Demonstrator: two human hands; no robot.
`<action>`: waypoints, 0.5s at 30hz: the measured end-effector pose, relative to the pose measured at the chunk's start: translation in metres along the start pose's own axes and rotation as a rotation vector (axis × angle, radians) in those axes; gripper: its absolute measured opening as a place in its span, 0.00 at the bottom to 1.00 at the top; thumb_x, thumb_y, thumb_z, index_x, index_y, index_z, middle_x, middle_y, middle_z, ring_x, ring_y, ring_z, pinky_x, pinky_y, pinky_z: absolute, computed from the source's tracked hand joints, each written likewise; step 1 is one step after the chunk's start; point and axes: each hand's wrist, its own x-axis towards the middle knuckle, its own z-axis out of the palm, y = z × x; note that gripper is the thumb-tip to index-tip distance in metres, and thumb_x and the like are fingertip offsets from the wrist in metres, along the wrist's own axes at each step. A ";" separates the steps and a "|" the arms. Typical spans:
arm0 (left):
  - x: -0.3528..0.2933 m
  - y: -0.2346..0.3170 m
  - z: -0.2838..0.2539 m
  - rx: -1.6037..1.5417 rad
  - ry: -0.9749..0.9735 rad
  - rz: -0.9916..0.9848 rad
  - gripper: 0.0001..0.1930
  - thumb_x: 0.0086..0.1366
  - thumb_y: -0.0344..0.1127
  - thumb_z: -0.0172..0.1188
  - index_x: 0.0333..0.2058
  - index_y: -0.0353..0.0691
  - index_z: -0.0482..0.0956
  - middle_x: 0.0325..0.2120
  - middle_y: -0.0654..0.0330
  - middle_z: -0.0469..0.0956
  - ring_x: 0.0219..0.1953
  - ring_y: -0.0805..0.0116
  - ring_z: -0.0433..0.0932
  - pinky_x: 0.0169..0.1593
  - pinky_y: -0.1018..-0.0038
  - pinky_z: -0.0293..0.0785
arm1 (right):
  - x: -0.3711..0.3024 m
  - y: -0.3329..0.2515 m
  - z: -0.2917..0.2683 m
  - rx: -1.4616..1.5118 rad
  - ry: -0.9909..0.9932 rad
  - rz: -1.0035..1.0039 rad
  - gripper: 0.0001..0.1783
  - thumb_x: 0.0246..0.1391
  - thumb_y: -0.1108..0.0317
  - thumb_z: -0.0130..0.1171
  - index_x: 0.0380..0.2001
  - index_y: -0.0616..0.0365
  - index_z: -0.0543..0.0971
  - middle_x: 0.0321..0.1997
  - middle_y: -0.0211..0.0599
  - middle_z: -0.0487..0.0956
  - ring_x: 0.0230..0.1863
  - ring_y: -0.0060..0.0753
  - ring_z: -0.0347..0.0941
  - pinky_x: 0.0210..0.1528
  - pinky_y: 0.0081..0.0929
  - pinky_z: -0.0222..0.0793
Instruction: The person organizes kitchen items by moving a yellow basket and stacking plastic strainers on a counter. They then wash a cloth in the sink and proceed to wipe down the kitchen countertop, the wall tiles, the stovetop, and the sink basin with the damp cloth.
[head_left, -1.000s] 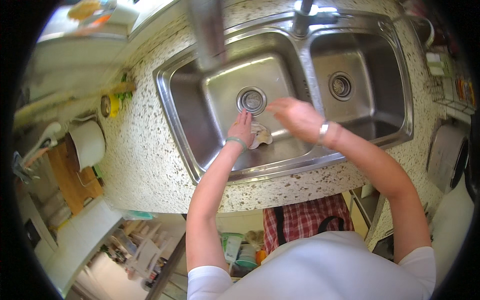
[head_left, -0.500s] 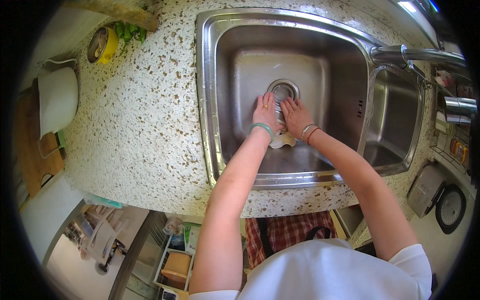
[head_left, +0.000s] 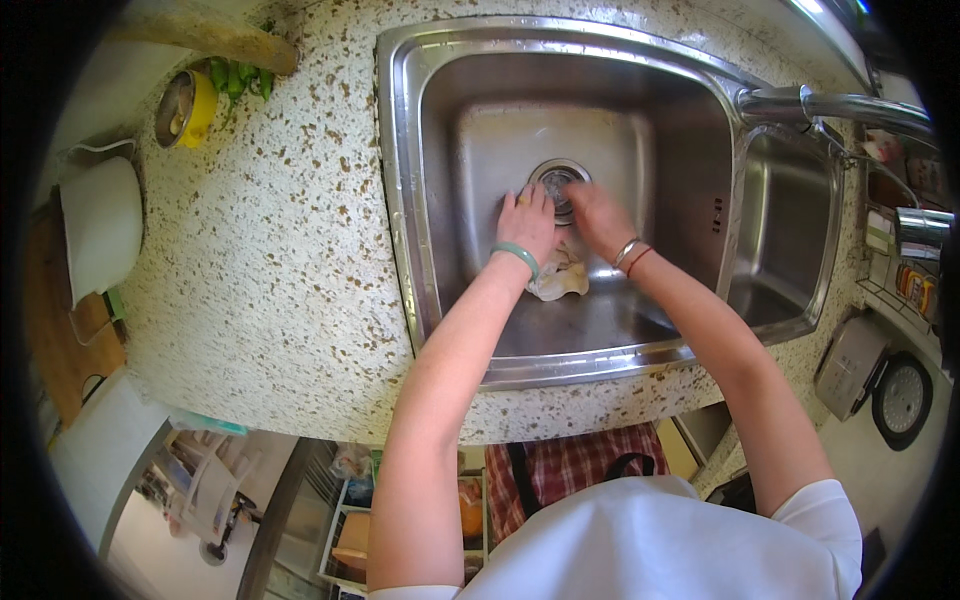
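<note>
From where I stand, a wooden board (head_left: pixel 45 335) is at the far left, with a white container (head_left: pixel 100 235) beside it. Nearer the top, a yellow cup (head_left: pixel 200 108) lies tipped on the speckled desk (head_left: pixel 265 290), and some green peppers (head_left: pixel 237 78) lie just beside it, near a thick wooden pole (head_left: pixel 205 32).

Set into the desk is a steel double sink (head_left: pixel 396 200). In its larger, left basin, the person's left hand (head_left: pixel 526 222), a green bangle (head_left: pixel 517 257) at its wrist, is palm down by the left edge of the drain (head_left: pixel 553 168). Its fingers are extended and slightly parted, closed around nothing that I can see; what lies under the palm is hidden. A crumpled off-white cloth (head_left: pixel 562 283) lies on the basin floor below the drain, between the wrists, its upper part close to the hands. The right hand (head_left: pixel 598 220), with a silver bracelet (head_left: pixel 625 251) and a red cord (head_left: pixel 638 262), is partly curled, fingertips at the drain's right edge; I cannot tell whether it has hold of anything.

Further right come the smaller basin (head_left: pixel 785 235), the chrome faucet (head_left: pixel 865 110) above it, a wire rack (head_left: pixel 890 296) and a round black-rimmed object (head_left: pixel 902 400).
</note>
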 end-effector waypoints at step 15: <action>0.037 -0.001 0.023 -0.392 0.457 -0.259 0.21 0.54 0.25 0.56 0.49 0.38 0.70 0.47 0.50 0.68 0.50 0.48 0.68 0.55 0.59 0.65 | 0.044 0.009 0.003 -0.212 0.198 0.169 0.10 0.45 0.74 0.56 0.34 0.61 0.73 0.37 0.45 0.72 0.43 0.46 0.69 0.48 0.34 0.68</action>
